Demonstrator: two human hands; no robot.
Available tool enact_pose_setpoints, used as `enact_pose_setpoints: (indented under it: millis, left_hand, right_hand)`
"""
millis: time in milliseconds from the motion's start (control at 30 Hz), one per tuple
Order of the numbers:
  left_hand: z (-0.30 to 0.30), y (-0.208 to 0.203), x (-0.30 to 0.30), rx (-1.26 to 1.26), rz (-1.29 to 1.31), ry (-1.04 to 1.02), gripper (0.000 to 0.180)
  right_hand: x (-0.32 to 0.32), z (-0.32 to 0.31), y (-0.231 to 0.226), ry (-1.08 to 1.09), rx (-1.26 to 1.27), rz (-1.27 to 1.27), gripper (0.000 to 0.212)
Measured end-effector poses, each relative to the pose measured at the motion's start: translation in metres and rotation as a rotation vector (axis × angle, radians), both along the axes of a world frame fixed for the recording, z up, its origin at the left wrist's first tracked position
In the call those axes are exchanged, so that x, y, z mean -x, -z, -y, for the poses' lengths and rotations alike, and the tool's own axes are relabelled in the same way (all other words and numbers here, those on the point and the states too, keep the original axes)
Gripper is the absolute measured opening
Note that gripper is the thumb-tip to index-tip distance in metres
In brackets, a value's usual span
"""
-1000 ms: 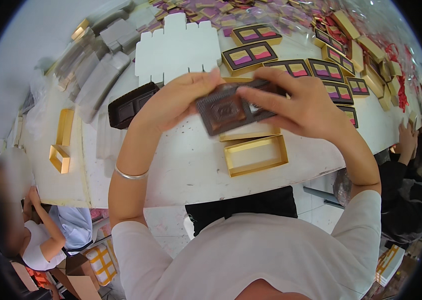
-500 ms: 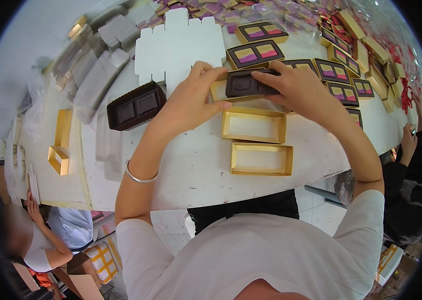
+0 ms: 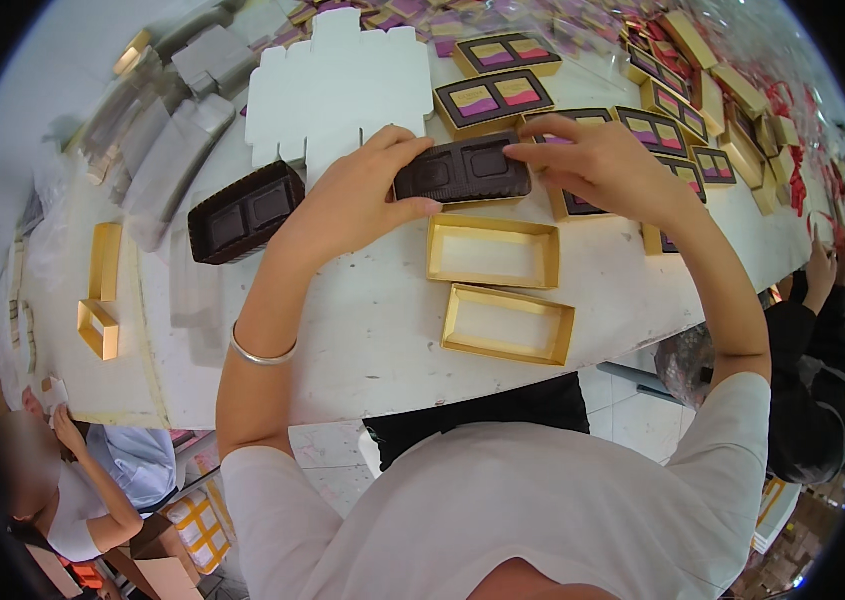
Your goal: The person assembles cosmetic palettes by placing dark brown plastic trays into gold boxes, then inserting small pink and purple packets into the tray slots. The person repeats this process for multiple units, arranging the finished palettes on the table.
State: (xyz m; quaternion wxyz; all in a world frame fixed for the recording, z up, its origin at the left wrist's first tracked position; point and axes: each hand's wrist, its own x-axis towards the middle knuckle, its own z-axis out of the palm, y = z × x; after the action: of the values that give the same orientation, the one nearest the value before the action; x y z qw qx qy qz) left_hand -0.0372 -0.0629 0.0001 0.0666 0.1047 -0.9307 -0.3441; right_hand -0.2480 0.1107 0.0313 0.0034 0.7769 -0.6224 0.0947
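A dark brown plastic tray (image 3: 465, 168) with two square hollows sits in a gold box; only a thin strip of the box's near side shows beneath it. My left hand (image 3: 348, 200) clasps the left end of the box and tray, thumb on the near side, fingers on the far side. My right hand (image 3: 608, 170) is over the right end, fingers apart, one fingertip at the tray's edge. Closer to me lie an open gold box (image 3: 495, 281) and another gold box (image 3: 508, 355), both without trays. Left of my left hand stands a stack of brown trays (image 3: 246, 215).
A flat white cardboard blank (image 3: 338, 85) lies behind my left hand. Filled boxes (image 3: 493, 100) with purple and pink pieces stand behind and to the right. Clear plastic covers (image 3: 178, 160) and gold box parts (image 3: 106, 262) lie left. Other people (image 3: 73, 490) sit at both sides.
The brown tray has shifted left and now covers the gold box's opening, which showed at its left end before. My right hand's fingers have lifted from the tray's top toward its right end.
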Motion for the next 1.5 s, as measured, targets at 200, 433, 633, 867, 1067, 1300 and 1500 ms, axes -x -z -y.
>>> enact_pose_setpoints:
  millis: [200, 433, 633, 867, 1067, 1300, 1500]
  left_hand:
    - [-0.002, -0.008, 0.001, -0.068, -0.008, 0.026, 0.055]
    - [0.004, -0.002, 0.001, -0.077, -0.033, 0.057, 0.056]
    - [0.003, 0.0, 0.001, -0.04, -0.043, 0.052, 0.056]
    - [0.002, 0.0, 0.001, -0.036, -0.034, 0.047, 0.056]
    - [0.002, 0.0, 0.001, -0.032, -0.046, 0.044, 0.057]
    - [0.001, 0.002, 0.001, 0.014, -0.041, 0.036, 0.053]
    - [-0.007, -0.001, 0.001, 0.025, -0.019, -0.031, 0.05]
  right_hand:
    - [-0.008, 0.009, 0.011, -0.15, -0.057, -0.372, 0.044]
    - [0.008, 0.022, 0.026, -0.171, -0.08, 0.359, 0.046]
    - [0.001, 0.024, -0.003, 0.377, -0.324, 0.822, 0.015]
    - [0.002, 0.041, -0.001, 0.49, -0.561, 0.775, 0.02]
    - [-0.007, 0.056, -0.023, 0.573, -0.647, 0.466, 0.026]
    - [-0.019, 0.052, -0.009, 0.402, -0.602, 0.241, 0.022]
    - [-0.029, 0.044, 0.002, 0.415, -0.258, 0.018, 0.015]
